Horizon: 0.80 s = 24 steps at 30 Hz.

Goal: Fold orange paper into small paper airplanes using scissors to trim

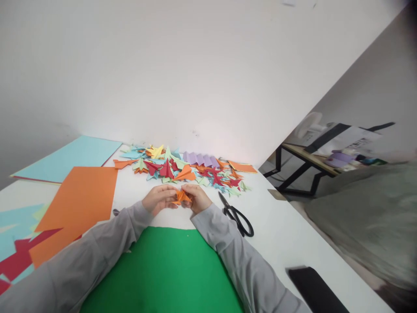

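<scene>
Between my two hands is a small piece of orange folded paper (183,196) with pointed corners. My left hand (160,198) has its fingers bent against the paper's left side. On the other side, my right hand (196,197) pinches the paper between thumb and fingers. Just beyond the hands lies a heap of small folded paper shapes (167,168) in red, orange, yellow, green and blue. A green sheet or mat (159,269) lies below the forearms. Black-handled scissors (237,216) rest on the white table to the right of my right hand.
Orange sheets (86,191) and a light blue sheet (71,158) lie at the left, with scattered paper scraps (22,248) nearer me. A purple pleated strip (202,160) sits in the heap. A black flat object (316,287) lies front right. A wall rises behind the table.
</scene>
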{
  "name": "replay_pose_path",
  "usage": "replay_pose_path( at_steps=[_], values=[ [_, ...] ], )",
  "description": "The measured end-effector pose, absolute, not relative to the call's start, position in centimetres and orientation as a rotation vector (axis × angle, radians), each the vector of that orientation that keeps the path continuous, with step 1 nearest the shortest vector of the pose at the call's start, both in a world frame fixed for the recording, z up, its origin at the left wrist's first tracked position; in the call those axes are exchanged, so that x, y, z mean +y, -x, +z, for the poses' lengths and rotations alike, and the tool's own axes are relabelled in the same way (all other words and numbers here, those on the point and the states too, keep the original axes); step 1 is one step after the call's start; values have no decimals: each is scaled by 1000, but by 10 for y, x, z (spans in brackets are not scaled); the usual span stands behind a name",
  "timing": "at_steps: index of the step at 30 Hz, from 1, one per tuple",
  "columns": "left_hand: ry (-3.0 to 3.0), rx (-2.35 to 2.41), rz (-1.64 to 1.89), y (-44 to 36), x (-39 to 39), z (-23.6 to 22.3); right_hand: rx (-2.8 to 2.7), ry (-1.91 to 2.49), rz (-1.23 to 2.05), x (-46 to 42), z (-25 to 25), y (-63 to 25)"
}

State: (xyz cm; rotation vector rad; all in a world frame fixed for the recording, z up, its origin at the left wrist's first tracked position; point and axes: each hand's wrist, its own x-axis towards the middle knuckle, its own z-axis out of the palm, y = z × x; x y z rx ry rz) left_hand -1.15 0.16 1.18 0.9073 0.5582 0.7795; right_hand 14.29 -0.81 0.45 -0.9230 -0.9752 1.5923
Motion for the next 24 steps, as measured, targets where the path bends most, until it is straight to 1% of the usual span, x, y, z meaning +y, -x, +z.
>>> replay_pose_path(
  at_steps=[8,17,19,21,23,24],
  values=[
    [-1031,686,817,9,0,7,-1069,940,1534,-8,3,-138],
    [-783,675,980,6,3,3,-854,942,1505,-9,4,-142],
    [-729,684,1049,5,4,1,-824,960,1413,-11,3,-140],
    [-682,704,1126,4,5,-1,-810,1012,1253,-15,2,-136],
    [-646,717,1186,3,5,-3,-887,1109,997,-23,1,-130],
    [-636,717,1206,3,5,-3,-992,1183,806,-27,1,-127]
  ],
)
